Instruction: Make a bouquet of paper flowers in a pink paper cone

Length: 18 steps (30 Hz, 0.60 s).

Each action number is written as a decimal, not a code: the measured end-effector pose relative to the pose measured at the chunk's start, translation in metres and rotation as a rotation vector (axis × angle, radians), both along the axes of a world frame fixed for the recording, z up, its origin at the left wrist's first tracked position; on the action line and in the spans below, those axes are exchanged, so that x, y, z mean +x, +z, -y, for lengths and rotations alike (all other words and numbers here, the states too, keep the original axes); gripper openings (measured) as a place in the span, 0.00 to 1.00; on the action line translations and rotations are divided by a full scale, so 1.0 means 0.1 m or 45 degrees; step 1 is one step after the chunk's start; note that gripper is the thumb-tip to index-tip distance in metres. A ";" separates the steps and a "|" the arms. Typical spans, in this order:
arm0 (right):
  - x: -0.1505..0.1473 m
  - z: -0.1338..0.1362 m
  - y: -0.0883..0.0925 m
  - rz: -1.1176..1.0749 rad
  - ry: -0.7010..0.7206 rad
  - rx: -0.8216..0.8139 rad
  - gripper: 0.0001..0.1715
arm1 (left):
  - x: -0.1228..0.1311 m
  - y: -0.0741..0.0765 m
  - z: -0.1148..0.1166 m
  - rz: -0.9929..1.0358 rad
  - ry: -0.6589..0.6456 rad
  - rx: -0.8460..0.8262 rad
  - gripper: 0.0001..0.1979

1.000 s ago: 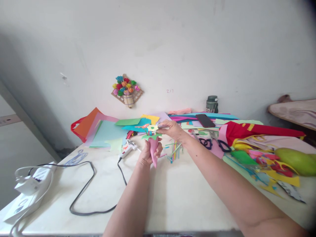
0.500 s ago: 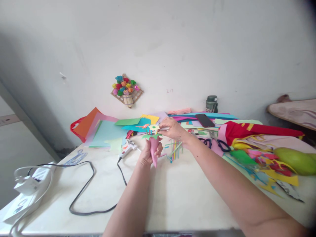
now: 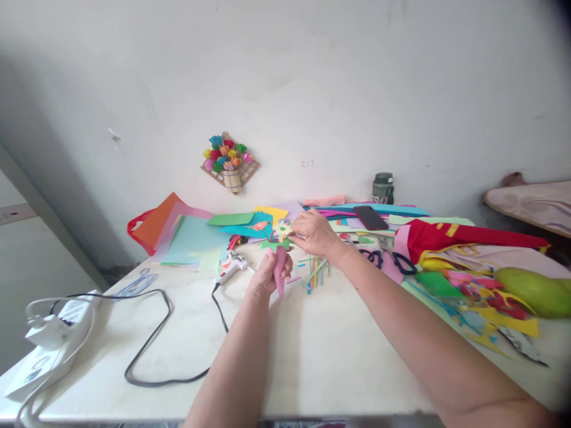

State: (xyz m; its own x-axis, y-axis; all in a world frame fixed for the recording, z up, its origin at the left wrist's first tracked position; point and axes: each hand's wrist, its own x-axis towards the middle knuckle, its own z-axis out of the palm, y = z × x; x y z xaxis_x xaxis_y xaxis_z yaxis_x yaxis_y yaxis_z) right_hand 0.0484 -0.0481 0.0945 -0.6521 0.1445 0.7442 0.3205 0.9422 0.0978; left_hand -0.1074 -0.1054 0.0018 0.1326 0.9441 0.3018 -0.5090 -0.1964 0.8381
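My left hand (image 3: pixel 267 274) is wrapped round a pink paper cone (image 3: pixel 280 270), its point tilted down toward me. Green paper leaves (image 3: pixel 272 244) fringe the cone's wide top. Just above them is a pale paper flower (image 3: pixel 282 227) with a green centre, on a thin stem at the cone's mouth. The fingers of my right hand (image 3: pixel 312 232) are pinched together at this flower's right side; the exact spot they grip is partly hidden. Behind the cone lie blue and orange paper pieces (image 3: pixel 259 226).
A white glue gun (image 3: pixel 231 267) lies left of the cone, its black cord (image 3: pixel 167 321) running to a power strip (image 3: pixel 57 339). Thin paper strips (image 3: pixel 316 273) lie to the right. Further off are scissors (image 3: pixel 404 263), a phone (image 3: pixel 370 218), coloured sheets (image 3: pixel 196 235) and paper scraps (image 3: pixel 482 297).
The cone has turned slightly in my left hand and stands a bit more upright. My right hand has shifted slightly right, still by the flower.
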 end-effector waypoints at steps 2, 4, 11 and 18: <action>0.00 -0.02 -0.01 0.045 -0.024 0.084 0.10 | 0.01 0.02 0.02 -0.044 0.034 0.034 0.33; 0.00 -0.04 -0.02 0.100 -0.038 0.176 0.14 | 0.01 0.04 0.02 -0.071 0.057 0.051 0.32; 0.00 -0.04 -0.04 0.149 -0.098 0.373 0.17 | -0.01 0.00 0.00 -0.077 0.050 0.052 0.30; -0.03 -0.07 -0.16 0.086 -0.077 0.354 0.14 | 0.03 0.03 0.01 -0.109 0.106 0.068 0.24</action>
